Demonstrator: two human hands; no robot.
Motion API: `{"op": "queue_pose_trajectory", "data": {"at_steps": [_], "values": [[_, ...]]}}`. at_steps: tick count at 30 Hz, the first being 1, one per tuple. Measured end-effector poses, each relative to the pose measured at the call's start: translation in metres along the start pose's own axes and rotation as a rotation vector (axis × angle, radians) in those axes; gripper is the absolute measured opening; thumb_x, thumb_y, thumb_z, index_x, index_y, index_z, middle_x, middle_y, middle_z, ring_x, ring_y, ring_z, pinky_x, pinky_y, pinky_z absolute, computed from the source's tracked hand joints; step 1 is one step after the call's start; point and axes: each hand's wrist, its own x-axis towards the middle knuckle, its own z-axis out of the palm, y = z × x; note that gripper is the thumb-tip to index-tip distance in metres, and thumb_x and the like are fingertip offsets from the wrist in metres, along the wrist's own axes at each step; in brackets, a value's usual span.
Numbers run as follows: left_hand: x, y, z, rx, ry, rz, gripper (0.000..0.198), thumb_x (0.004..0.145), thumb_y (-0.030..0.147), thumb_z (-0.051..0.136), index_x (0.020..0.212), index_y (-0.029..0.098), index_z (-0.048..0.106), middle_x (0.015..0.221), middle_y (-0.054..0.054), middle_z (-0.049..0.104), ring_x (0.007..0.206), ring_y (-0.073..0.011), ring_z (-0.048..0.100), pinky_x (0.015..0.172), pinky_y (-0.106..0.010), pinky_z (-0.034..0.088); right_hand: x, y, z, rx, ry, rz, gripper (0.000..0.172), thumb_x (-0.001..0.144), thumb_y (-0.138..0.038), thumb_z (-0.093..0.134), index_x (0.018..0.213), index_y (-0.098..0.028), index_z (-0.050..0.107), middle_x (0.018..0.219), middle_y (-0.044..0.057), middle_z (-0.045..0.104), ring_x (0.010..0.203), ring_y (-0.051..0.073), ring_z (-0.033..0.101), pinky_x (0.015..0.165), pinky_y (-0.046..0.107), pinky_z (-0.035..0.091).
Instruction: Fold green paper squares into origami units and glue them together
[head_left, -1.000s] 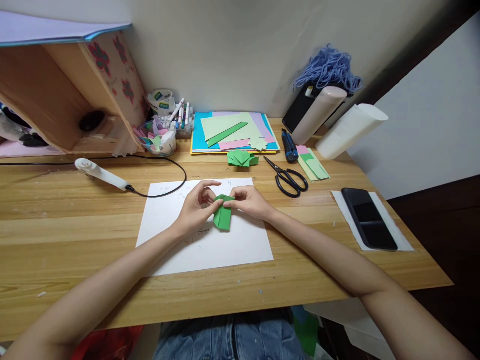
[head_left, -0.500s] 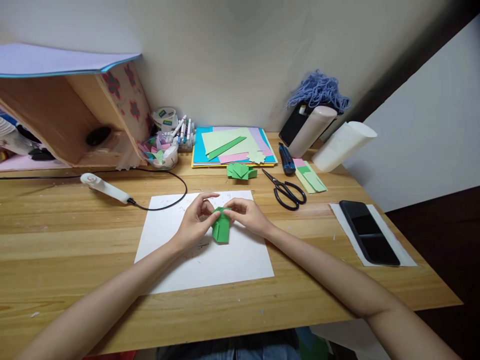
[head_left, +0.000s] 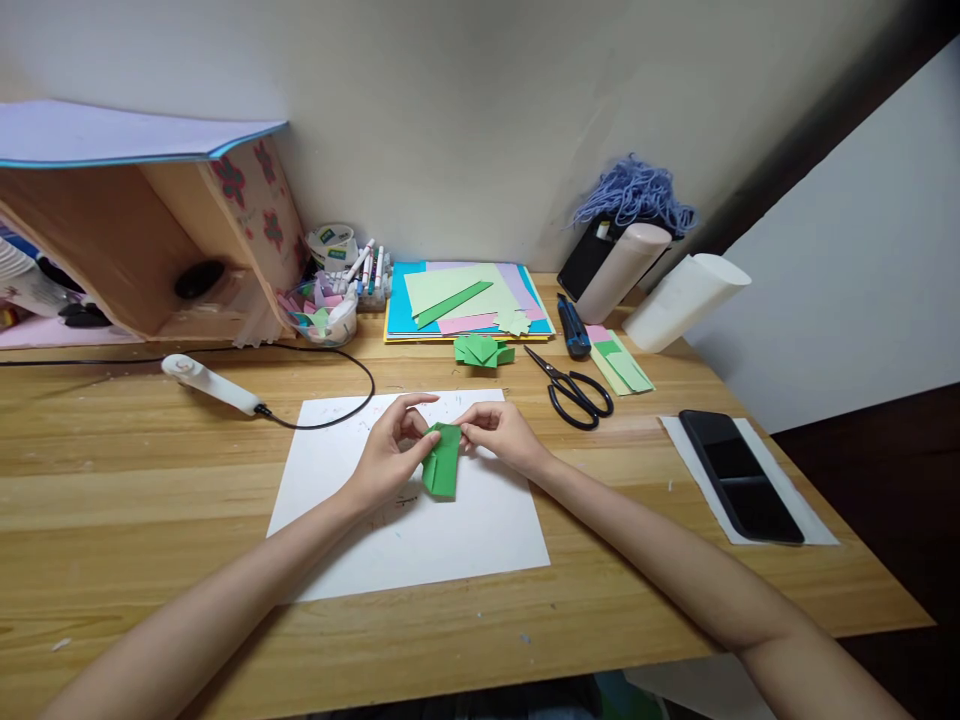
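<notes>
Above a white sheet [head_left: 480,535] on the table is a piece of folded green paper [head_left: 444,470], creased lengthwise and held upright. My left hand [head_left: 394,445] pinches its upper left side, thumb across the front; the fingers behind are partly hidden. At the upper right edge, my right hand [head_left: 499,435] is closed, thumb and forefinger pressed together on the paper's border. Just beyond the sheet sits a folded green paper figure [head_left: 481,351]. Black-handled scissors [head_left: 574,388] lie to its right with the blades apart.
Coloured paper [head_left: 409,290] is stacked by the wall, with a blue cutter [head_left: 574,328] to its right. A white corded tool [head_left: 214,385] lies left. A phone [head_left: 739,475] rests at the right. Behind stand a cardboard box [head_left: 259,235], a tub of scraps [head_left: 322,315] and a white roll [head_left: 686,300].
My right thumb has slid off the front of the green paper to its right edge, uncovering the upper corner. My left hand keeps its pinch. The view has tipped slightly upward.
</notes>
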Motion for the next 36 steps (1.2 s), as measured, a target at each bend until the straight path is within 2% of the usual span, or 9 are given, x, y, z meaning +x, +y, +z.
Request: {"op": "queue_pose_trajectory", "data": {"at_steps": [5, 8, 12, 15, 20, 24, 26, 31, 36], "values": [[0.003, -0.003, -0.004, -0.039, 0.132, 0.010, 0.038, 0.078, 0.029, 0.060, 0.113, 0.020, 0.048, 0.065, 0.005, 0.045, 0.060, -0.0089, 0.044, 0.057, -0.019, 0.037, -0.002, 0.001, 0.004, 0.023, -0.083, 0.035, 0.028, 0.073, -0.038, 0.062, 0.087, -0.014, 0.059, 0.075, 0.004, 0.063, 0.064, 0.013, 0.060, 0.059, 0.026, 0.048], [0.003, -0.003, -0.003, -0.039, 0.169, 0.010, 0.037, 0.078, 0.028, 0.059, 0.113, 0.020, 0.049, 0.068, 0.004, 0.048, 0.062, -0.0086, 0.046, 0.058, -0.019, 0.038, -0.007, 0.000, 0.011, -0.107, -0.141, 0.011, 0.023, 0.070, -0.033, 0.066, 0.079, -0.014, 0.059, 0.072, 0.001, 0.061, 0.067, 0.012, 0.058, 0.062, 0.025, 0.045], [0.002, -0.004, -0.001, -0.062, 0.192, -0.019, 0.039, 0.077, 0.030, 0.060, 0.113, 0.019, 0.050, 0.076, 0.001, 0.053, 0.069, -0.0104, 0.053, 0.063, -0.021, 0.043, -0.007, 0.000, 0.013, -0.090, 0.008, -0.004, 0.023, 0.070, -0.035, 0.065, 0.072, -0.014, 0.056, 0.070, 0.001, 0.059, 0.065, 0.012, 0.056, 0.061, 0.024, 0.044], [0.003, -0.005, -0.001, -0.065, 0.149, -0.078, 0.043, 0.074, 0.030, 0.062, 0.115, 0.019, 0.052, 0.084, -0.001, 0.056, 0.077, -0.0128, 0.057, 0.069, -0.025, 0.047, -0.004, 0.000, 0.010, -0.044, 0.164, -0.054, 0.022, 0.070, -0.034, 0.065, 0.075, -0.015, 0.057, 0.073, 0.002, 0.058, 0.066, 0.012, 0.055, 0.061, 0.024, 0.044], [0.003, -0.003, 0.002, -0.072, -0.074, -0.336, 0.027, 0.068, 0.031, 0.068, 0.085, 0.011, 0.061, 0.078, -0.006, 0.063, 0.069, -0.0162, 0.062, 0.067, -0.030, 0.050, -0.002, 0.001, 0.006, -0.021, 0.260, -0.095, 0.024, 0.070, -0.036, 0.065, 0.081, -0.015, 0.061, 0.080, 0.005, 0.061, 0.073, 0.014, 0.056, 0.064, 0.026, 0.047], [0.001, 0.005, 0.007, -0.182, -0.003, -0.442, 0.029, 0.063, 0.033, 0.072, 0.078, 0.011, 0.061, 0.076, -0.006, 0.064, 0.066, -0.0161, 0.063, 0.068, -0.032, 0.052, -0.004, 0.001, 0.007, 0.097, 0.234, -0.098, 0.035, 0.065, -0.037, 0.070, 0.093, -0.017, 0.063, 0.088, 0.006, 0.064, 0.080, 0.017, 0.059, 0.063, 0.027, 0.050], [0.000, 0.008, 0.008, -0.238, -0.006, -0.470, 0.029, 0.062, 0.033, 0.073, 0.077, 0.011, 0.061, 0.079, -0.007, 0.065, 0.068, -0.0163, 0.064, 0.071, -0.032, 0.052, -0.005, 0.002, 0.007, 0.083, 0.215, -0.108, 0.033, 0.064, -0.036, 0.071, 0.090, -0.017, 0.064, 0.087, 0.006, 0.066, 0.079, 0.017, 0.060, 0.065, 0.028, 0.050], [-0.002, 0.007, 0.011, -0.297, -0.088, -0.485, 0.030, 0.067, 0.037, 0.070, 0.078, 0.010, 0.063, 0.081, -0.010, 0.068, 0.074, -0.0195, 0.066, 0.072, -0.032, 0.051, -0.007, 0.004, 0.008, -0.118, 0.308, -0.213, 0.020, 0.074, -0.034, 0.064, 0.083, -0.016, 0.068, 0.084, 0.008, 0.067, 0.075, 0.018, 0.062, 0.068, 0.031, 0.050], [-0.002, 0.004, 0.013, -0.338, -0.087, -0.466, 0.031, 0.069, 0.040, 0.067, 0.078, 0.011, 0.064, 0.081, -0.011, 0.069, 0.076, -0.0197, 0.066, 0.070, -0.030, 0.051, -0.012, 0.002, 0.003, -0.638, 0.281, -0.564, 0.021, 0.085, -0.022, 0.052, 0.098, -0.023, 0.067, 0.084, 0.005, 0.067, 0.081, 0.017, 0.059, 0.072, 0.031, 0.048]]}}
